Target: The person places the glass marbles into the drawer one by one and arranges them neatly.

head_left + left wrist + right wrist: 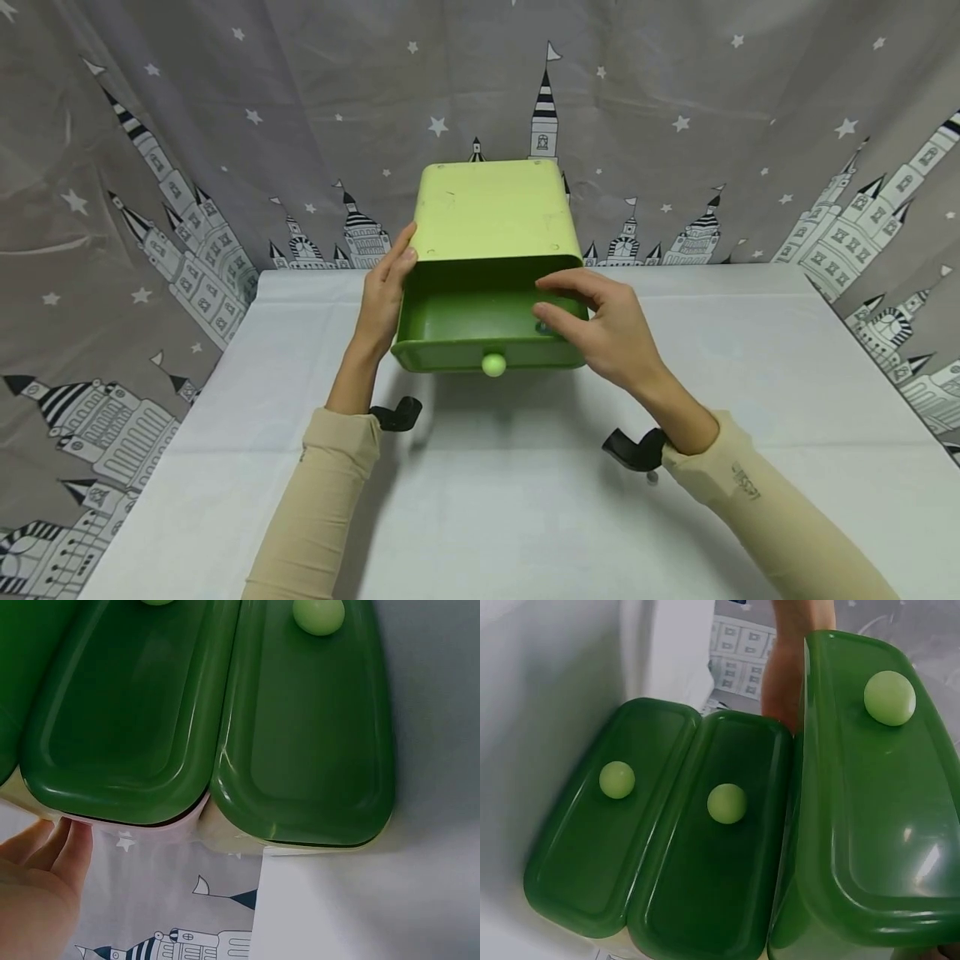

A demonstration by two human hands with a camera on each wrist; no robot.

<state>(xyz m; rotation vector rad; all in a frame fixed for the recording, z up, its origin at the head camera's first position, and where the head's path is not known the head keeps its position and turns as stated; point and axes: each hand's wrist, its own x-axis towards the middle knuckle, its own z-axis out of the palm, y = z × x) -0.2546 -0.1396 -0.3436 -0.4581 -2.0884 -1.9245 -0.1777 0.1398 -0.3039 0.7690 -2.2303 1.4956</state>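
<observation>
A small cabinet (pixel 495 208) with a pale yellow-green top stands on the table, its green top drawer (pixel 442 356) pulled out. A round light green knob (pixel 493 365) sits on the drawer front. My left hand (pixel 378 312) rests against the cabinet's left side with fingers extended. Over the drawer's right end is my right hand (pixel 611 329), thumb and fingers bent with a gap between them. Just below the thumb, a small bluish thing (pixel 542 328) shows in the drawer, too small to identify. Part of the drawer's right side is hidden by this hand.
Below the top drawer are the middle drawer (pixel 731 877) and the bottom drawer (pixel 592 847), both closed, with round knobs. A white cloth covers the table (pixel 510 517). Behind hangs a grey curtain (pixel 337 75) printed with castles and stars.
</observation>
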